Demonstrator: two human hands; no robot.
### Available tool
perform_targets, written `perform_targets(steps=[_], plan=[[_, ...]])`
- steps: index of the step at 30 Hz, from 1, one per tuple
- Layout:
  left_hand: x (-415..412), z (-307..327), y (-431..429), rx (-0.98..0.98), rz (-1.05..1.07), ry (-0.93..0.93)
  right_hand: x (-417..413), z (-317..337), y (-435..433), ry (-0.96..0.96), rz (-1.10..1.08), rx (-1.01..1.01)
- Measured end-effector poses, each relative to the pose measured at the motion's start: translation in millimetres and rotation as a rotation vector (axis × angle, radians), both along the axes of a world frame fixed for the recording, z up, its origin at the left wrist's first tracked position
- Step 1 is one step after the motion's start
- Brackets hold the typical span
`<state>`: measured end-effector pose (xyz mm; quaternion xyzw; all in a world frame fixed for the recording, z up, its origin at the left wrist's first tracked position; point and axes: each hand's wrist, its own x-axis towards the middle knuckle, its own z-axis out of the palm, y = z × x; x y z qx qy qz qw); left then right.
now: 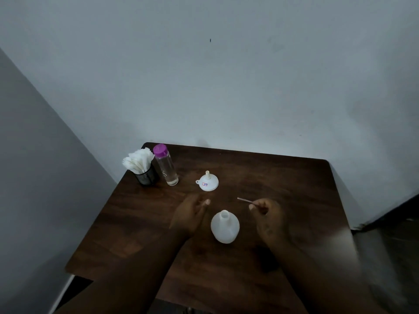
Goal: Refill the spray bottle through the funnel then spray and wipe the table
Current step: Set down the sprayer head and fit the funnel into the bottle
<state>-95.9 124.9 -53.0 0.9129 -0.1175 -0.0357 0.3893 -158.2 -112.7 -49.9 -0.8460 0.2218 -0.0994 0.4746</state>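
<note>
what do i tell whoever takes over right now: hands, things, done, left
Left hand open, beside the white bottle, not touching it. Right hand pinches a thin tube; what else it holds is hidden.
The white bottle stands uncapped, neck open. Funnel lies mouth-down behind it. Clear bottle, purple cap on, and tissues sit at the far left of the table.
Done: bottle opened. Left: seat funnel, pour, close, spray, wipe.

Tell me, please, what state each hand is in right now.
Left hand: open, holding nothing, beside the white plastic bottle.
Right hand: closed, pinching a thin pale tube.
</note>
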Motion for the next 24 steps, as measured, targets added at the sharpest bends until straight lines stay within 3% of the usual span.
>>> perform_targets(steps=[8, 15, 24], plan=[[95, -19, -27, 0.040, 0.066, -0.049, 43, 9, 11, 0.034, -0.023, 0.052], [144, -39, -45, 0.262, 0.103, -0.043, 26, -6, 2, 0.108, -0.041, 0.072], [140, -38, -45, 0.149, 0.228, 0.019, 22, -13, -8, 0.158, -0.080, 0.040]])
